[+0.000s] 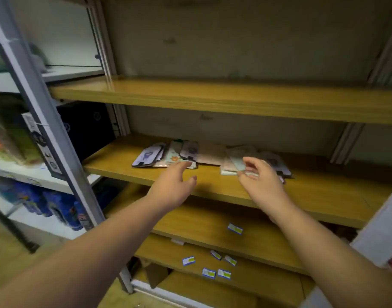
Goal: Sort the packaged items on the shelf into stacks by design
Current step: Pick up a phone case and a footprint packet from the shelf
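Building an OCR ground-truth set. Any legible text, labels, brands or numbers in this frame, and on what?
None can be read.
Packaged items on the middle shelf: printed designs only, lettering blurred.
Small blue-edged tags on the lower shelves: print too small.
Black-and-white card on the left rack: icons and print blurred.
Blue packets lower left: blurred.

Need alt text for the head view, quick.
Two bare hands reach toward flat packaged items spread on a wooden shelf: the left hand open by them, the right hand pinching one.
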Motion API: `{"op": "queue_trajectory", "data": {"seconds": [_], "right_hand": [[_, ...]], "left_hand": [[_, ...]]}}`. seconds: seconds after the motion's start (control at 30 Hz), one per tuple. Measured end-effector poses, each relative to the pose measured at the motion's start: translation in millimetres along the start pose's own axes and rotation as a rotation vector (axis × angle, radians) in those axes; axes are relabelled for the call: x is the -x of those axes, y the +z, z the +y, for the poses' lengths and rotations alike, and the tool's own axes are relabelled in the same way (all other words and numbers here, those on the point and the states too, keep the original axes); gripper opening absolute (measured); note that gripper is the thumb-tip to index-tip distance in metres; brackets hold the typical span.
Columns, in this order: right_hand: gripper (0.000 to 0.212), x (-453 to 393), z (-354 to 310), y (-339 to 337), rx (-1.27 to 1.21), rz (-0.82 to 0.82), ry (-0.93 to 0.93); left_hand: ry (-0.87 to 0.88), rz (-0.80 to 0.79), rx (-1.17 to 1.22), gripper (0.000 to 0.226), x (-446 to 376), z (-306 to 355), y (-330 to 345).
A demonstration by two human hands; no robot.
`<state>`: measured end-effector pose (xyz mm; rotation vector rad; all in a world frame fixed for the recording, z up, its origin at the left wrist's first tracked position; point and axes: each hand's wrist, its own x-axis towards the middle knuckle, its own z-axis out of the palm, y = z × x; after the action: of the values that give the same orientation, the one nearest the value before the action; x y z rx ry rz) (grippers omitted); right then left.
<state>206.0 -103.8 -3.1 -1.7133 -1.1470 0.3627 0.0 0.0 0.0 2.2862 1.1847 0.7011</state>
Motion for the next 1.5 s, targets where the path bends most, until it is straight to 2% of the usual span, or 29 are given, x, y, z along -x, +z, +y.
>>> {"op": "queue_trajectory", "data": {"seconds": [0.1,0.17,0.27,0.37,0.5,0.57,0.7,0.73,0.83,1.0,1.07,1.13,1.2,1.23,1.27,1.33,1.4,1.5], "right_hand": [[0.043,-8.5,9.3,22.4,-0.129,-0.032,0.132],[0.04,-15.9,10.6,44.9,-0.169,-0.072,0.173],[0.039,-35.6,2.1,80.6,-0.236,-0.1,0.212],[0.038,-59.6,-6.6,115.9,-0.259,-0.135,0.234],[0.035,-90.5,-11.8,153.5,-0.266,-0.149,0.263],[0.033,-101.3,-8.8,164.5,-0.24,-0.138,0.281],[0.034,-116.9,-2.2,173.6,-0.201,-0.118,0.316],[0.034,-120.2,-1.3,174.7,-0.193,-0.102,0.325],[0.038,-128.0,1.2,173.8,-0.165,-0.04,0.323],[0.032,-130.8,6.3,156.7,0.022,0.076,0.286],[0.03,-132.7,10.3,136.8,0.176,0.158,0.234],[0.041,-134.3,19.6,107.3,0.515,0.177,0.2],[0.053,-134.8,25.2,78.5,0.931,0.055,0.306],[0.061,-134.4,29.6,65.8,1.046,-0.023,0.384],[0.068,-135.2,32.2,55.2,1.061,-0.072,0.478],[0.079,-138.8,34.5,38.7,0.869,-0.023,0.628],[0.089,-144.0,37.9,31.0,0.792,0.005,0.639],[0.094,-147.9,30.5,22.2,0.835,0.002,0.621]], "left_hand": [[-0.116,-0.017,0.171,0.052,-17.0,-34.2,-5.9],[-0.172,-0.029,0.197,0.049,-32.3,-61.9,-15.2],[-0.213,0.038,-0.027,0.048,-62.2,-104.3,-32.6],[-0.261,0.091,-0.304,0.059,-98.9,-143.4,-48.1],[-0.365,-0.094,-0.497,0.082,-147.8,-180.8,-46.4],[-0.366,-0.1,-0.399,0.092,-162.1,-194.5,-42.6],[-0.414,-0.102,-0.003,0.105,-183.0,-208.5,-42.5],[-0.436,-0.093,0.082,0.099,-186.6,-210.0,-43.1],[-0.413,-0.016,0.273,0.054,-193.2,-213.8,-44.9],[-0.324,0.032,0.49,0.034,-197.5,-208.0,-49.7],[-0.304,-0.035,0.635,0.025,-197.3,-194.6,-48.2],[-0.268,-0.123,0.742,0.028,-193.4,-172.4,-40.7],[-0.24,-0.207,0.833,0.028,-189.8,-149.2,-27.1],[-0.238,-0.253,0.872,0.028,-188.0,-138.1,-18.6],[-0.244,-0.297,0.908,0.029,-186.0,-127.1,-10.1],[-0.264,-0.362,0.953,0.031,-183.1,-107.0,5.4],[-0.277,-0.384,0.978,0.026,-182.1,-90.9,16.3],[-0.266,-0.401,0.995,0.026,-179.6,-75.0,27.8]]}}
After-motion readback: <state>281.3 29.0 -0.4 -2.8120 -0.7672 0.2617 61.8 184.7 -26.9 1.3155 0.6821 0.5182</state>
